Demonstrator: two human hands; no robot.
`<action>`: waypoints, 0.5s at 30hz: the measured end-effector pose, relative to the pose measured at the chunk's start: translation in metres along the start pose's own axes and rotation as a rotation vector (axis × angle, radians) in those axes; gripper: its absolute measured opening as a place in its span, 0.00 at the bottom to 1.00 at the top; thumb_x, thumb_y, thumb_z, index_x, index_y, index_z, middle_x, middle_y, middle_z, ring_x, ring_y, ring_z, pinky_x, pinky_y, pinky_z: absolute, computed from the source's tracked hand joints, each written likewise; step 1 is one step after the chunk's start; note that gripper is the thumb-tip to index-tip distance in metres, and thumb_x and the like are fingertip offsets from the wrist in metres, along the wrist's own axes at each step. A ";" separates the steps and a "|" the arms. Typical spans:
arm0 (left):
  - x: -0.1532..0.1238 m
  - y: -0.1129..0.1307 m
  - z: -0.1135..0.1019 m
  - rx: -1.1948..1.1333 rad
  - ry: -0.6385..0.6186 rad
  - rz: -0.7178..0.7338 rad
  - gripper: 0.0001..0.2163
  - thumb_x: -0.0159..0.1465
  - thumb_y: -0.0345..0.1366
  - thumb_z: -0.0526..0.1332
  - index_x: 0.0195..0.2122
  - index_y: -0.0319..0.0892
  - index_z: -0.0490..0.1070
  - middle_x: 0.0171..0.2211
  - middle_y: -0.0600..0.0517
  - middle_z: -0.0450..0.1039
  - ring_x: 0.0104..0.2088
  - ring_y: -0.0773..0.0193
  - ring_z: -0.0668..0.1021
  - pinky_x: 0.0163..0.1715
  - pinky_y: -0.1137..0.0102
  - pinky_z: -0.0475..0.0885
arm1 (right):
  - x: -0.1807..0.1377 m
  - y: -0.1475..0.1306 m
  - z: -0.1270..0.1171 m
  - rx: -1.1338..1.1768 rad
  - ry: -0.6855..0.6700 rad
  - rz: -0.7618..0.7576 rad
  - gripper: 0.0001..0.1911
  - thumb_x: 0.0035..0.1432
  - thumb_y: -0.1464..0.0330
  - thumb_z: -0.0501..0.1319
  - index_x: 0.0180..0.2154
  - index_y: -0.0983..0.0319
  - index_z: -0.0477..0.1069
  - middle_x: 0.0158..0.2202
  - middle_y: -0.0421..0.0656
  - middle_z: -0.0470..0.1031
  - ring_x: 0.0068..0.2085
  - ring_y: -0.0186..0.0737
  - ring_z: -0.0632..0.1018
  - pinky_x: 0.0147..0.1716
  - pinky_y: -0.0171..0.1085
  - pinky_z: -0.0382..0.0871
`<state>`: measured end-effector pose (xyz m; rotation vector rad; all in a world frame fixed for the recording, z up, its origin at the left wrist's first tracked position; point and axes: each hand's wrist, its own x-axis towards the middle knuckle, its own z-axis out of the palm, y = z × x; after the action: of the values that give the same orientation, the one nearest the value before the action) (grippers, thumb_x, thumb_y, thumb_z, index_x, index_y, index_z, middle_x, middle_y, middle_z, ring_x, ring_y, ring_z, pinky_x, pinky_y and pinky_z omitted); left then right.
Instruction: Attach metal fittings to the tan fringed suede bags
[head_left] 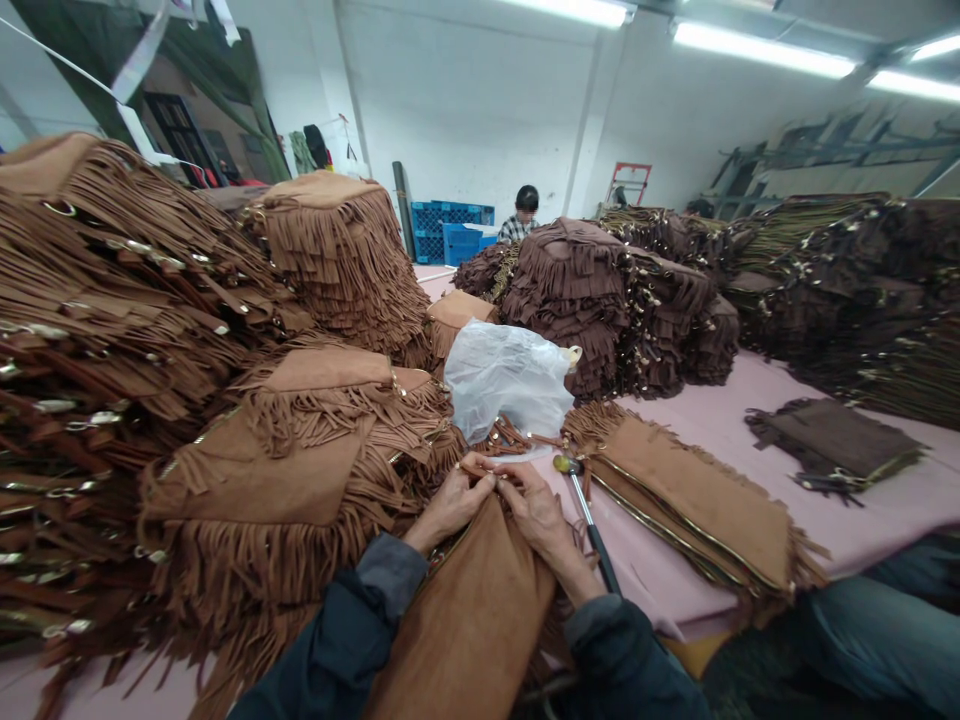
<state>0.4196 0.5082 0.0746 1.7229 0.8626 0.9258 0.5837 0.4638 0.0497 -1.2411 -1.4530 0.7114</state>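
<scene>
A tan suede bag (472, 610) lies in front of me, its upper end gathered to a point between my hands. My left hand (456, 502) pinches that end from the left. From the right, my right hand (534, 510) grips the same corner, thumbs nearly meeting. The small part between the fingertips is too hidden to name. Just right of my right hand lies a hammer (589, 515) with a yellowish head and dark handle. Beyond my fingers sits a crumpled clear plastic bag (510, 380), with small brown strap pieces (510, 436) at its mouth.
Fringed tan bags (255, 460) are heaped at left, with a tall stack (337, 260) behind. Dark brown fringed bags (566, 290) pile up beyond. Flat bags (690, 490) lie on the pink table cover (660, 580) at right. A person (521, 215) sits at the back near blue crates (450, 230).
</scene>
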 end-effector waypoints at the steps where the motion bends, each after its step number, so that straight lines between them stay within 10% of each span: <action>1: 0.000 0.000 -0.001 0.020 0.023 -0.007 0.09 0.64 0.40 0.60 0.40 0.40 0.72 0.36 0.52 0.74 0.38 0.64 0.75 0.42 0.70 0.70 | 0.001 0.000 -0.001 0.000 -0.008 0.012 0.09 0.63 0.67 0.58 0.43 0.59 0.75 0.41 0.42 0.73 0.43 0.41 0.75 0.44 0.37 0.69; 15: -0.003 -0.017 0.004 0.472 -0.004 0.101 0.06 0.61 0.31 0.58 0.34 0.41 0.74 0.34 0.50 0.76 0.36 0.61 0.76 0.38 0.70 0.70 | 0.006 0.006 -0.021 -0.769 0.011 -0.015 0.11 0.65 0.74 0.54 0.39 0.58 0.74 0.41 0.45 0.73 0.46 0.44 0.71 0.47 0.38 0.64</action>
<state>0.4193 0.5089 0.0574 2.1865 1.0599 0.8253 0.6058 0.4674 0.0520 -1.7926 -1.7954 0.1095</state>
